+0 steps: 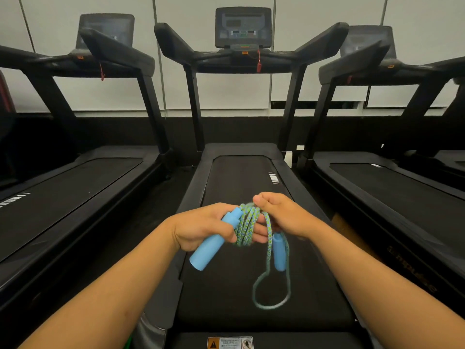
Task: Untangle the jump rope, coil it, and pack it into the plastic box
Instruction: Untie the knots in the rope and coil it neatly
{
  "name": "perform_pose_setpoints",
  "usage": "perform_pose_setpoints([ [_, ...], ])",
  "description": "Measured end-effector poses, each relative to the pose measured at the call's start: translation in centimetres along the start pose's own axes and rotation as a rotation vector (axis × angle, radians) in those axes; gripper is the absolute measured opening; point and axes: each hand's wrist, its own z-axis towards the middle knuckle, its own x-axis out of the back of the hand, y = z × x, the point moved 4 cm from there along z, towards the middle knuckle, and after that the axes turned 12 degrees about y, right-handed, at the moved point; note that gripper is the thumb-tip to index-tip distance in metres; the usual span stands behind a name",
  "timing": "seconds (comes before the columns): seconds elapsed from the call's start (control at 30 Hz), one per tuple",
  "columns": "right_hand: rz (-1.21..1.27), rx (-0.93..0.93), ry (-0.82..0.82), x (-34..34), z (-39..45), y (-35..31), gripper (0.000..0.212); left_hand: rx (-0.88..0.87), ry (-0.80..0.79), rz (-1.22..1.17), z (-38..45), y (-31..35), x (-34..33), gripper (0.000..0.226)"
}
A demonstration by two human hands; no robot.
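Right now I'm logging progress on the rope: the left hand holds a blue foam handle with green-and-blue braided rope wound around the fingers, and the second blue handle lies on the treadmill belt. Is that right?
One detail is off. In the head view the second blue handle hangs in the air below the right hand, not lying on the black treadmill belt. The left hand does hold a blue foam handle, with the green-and-blue braided rope wound around its fingers.

two bare forearms reach in from the bottom corners, with no sleeves, watch, bands or rings visible on them. the left hand (206, 226) and the right hand (281, 214) wear no gloves; the fingernails are short and unpainted.
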Motion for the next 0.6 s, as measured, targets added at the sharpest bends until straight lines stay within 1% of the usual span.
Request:
perform_pose_setpoints([
  [0.13,0.03,-0.034,-0.058,-1.0,-0.4,0.8,0.032,-0.017,0.022,-0.074,-0.3,0.0,0.8,0.065],
  [0.23,0.043,-0.065,-0.107,-2.7,-1.1,1.4,0.025,-0.039,0.037,-0.206,-0.2,0.0,1.3,0.065],
  [0.3,0.086,-0.119,-0.135,-4.1,-1.5,2.1,0.029,-0.072,0.052,-0.31,-0.1,0.1,1.7,0.068],
  [0.37,0.089,-0.147,-0.186,-5.4,-2.1,2.5,0.034,-0.115,0.115,-0.375,0.0,0.2,2.5,0.068],
  [0.53,-0.077,-0.102,-0.322,-8.1,-4.4,2.2,0.037,-0.174,0.305,-0.413,0.1,0.2,4.5,0.068],
  [0.6,-0.203,-0.051,-0.38,-8.8,-5.3,1.5,0.038,-0.179,0.376,-0.395,0.2,-0.2,5.4,0.069],
])
